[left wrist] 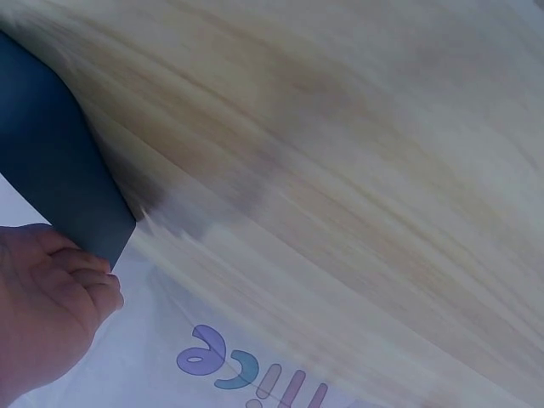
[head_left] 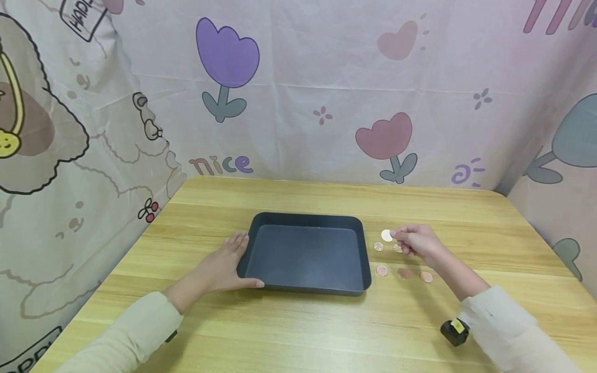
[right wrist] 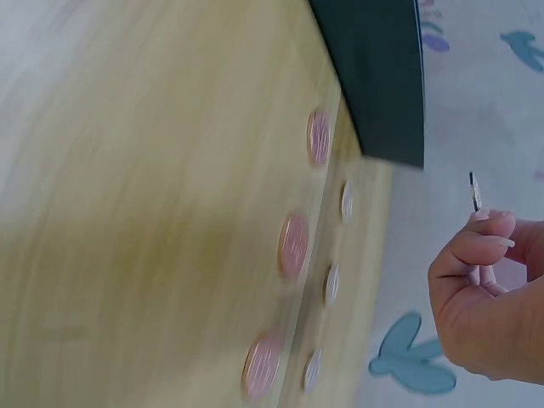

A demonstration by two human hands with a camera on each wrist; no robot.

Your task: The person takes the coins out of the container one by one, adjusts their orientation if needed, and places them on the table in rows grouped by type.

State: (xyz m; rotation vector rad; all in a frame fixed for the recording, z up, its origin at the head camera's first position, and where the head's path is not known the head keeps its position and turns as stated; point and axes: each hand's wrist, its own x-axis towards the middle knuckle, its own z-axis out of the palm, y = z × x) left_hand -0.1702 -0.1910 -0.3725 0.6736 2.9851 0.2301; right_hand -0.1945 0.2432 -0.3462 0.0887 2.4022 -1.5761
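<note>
My right hand [head_left: 418,242] pinches a silver-coloured coin [head_left: 386,235] between thumb and fingertips, to the right of a dark rectangular baking tray [head_left: 303,256]. In the right wrist view the coin [right wrist: 475,191] shows edge-on above the fingertips. Silver-coloured coins [right wrist: 331,283] lie in a row on the table, one partly covered by the hand in the head view. A row of copper-coloured coins [head_left: 382,270] lies nearer to me. My left hand [head_left: 226,264] rests against the tray's front left corner, thumb stretched along the front wall and fingers spread along the left side.
The tray stands on a wooden table [head_left: 289,331]. A small black device with a yellow label [head_left: 454,331] is at the right sleeve. A patterned cloth [head_left: 298,103] hangs behind the table and along both sides.
</note>
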